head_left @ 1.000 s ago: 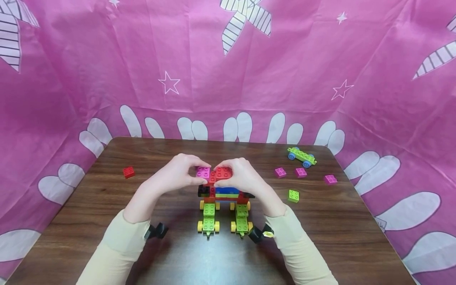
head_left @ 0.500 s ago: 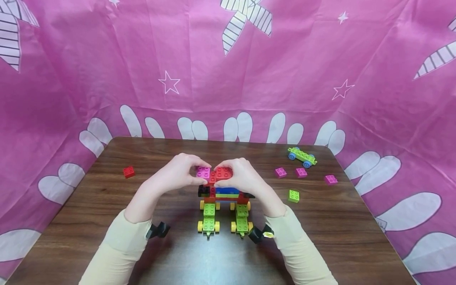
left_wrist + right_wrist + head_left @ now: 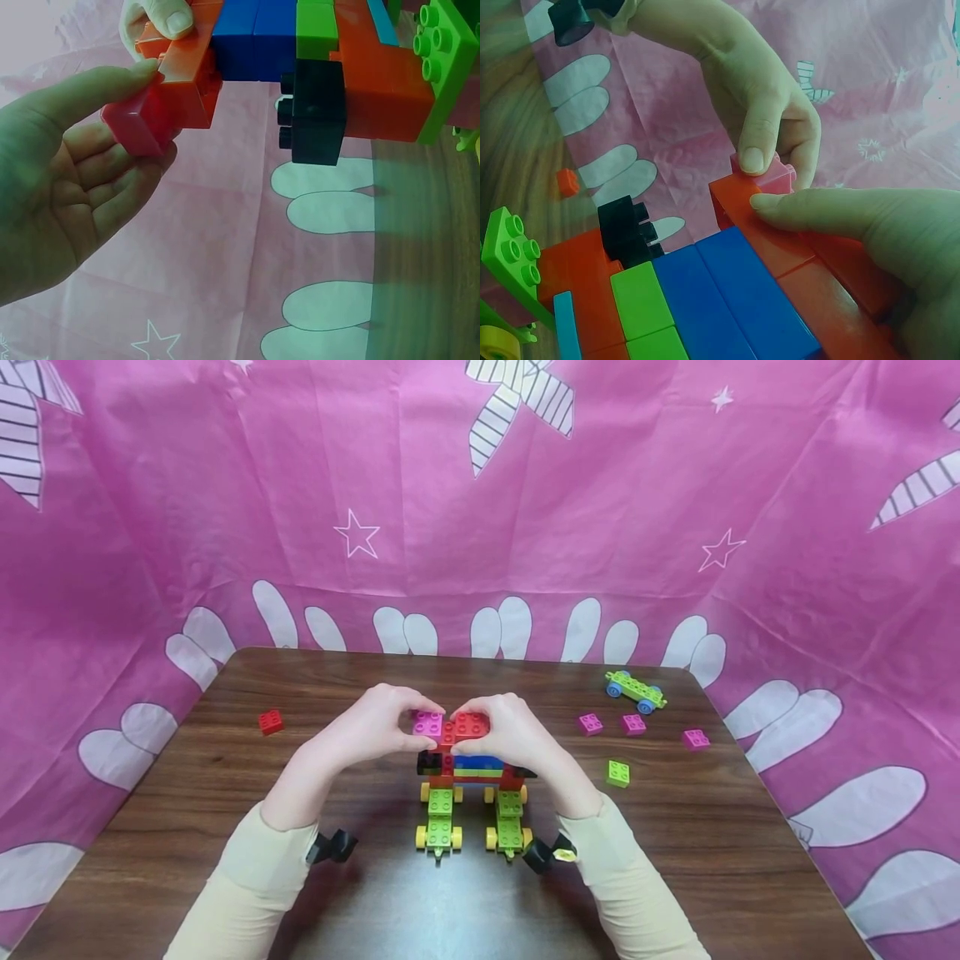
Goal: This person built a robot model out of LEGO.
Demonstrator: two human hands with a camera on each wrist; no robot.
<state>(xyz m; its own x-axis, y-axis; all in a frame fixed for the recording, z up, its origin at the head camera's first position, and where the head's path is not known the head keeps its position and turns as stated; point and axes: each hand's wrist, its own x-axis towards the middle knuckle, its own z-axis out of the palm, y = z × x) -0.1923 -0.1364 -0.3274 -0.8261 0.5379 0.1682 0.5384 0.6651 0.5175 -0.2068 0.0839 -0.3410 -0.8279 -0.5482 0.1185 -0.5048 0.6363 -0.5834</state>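
A toy brick figure (image 3: 480, 762) stands mid-table on green wheeled bases (image 3: 439, 833) with yellow wheels. My left hand (image 3: 367, 722) pinches a pink brick (image 3: 428, 723) between thumb and fingers at the figure's upper left; in the left wrist view that pink brick (image 3: 139, 124) meets the end of a red brick (image 3: 191, 82). My right hand (image 3: 506, 727) grips the red bricks (image 3: 471, 724) on top, its thumb lying along their near side in the right wrist view. Below sit blue bricks (image 3: 742, 292) and a black brick (image 3: 626, 229) jutting sideways.
One red brick (image 3: 271, 722) lies at the left. To the right are pink bricks (image 3: 591, 724), a lime green brick (image 3: 618, 773) and a green wheeled base (image 3: 636, 691) with blue wheels. A pink patterned cloth (image 3: 420, 485) hangs behind the table (image 3: 360, 893).
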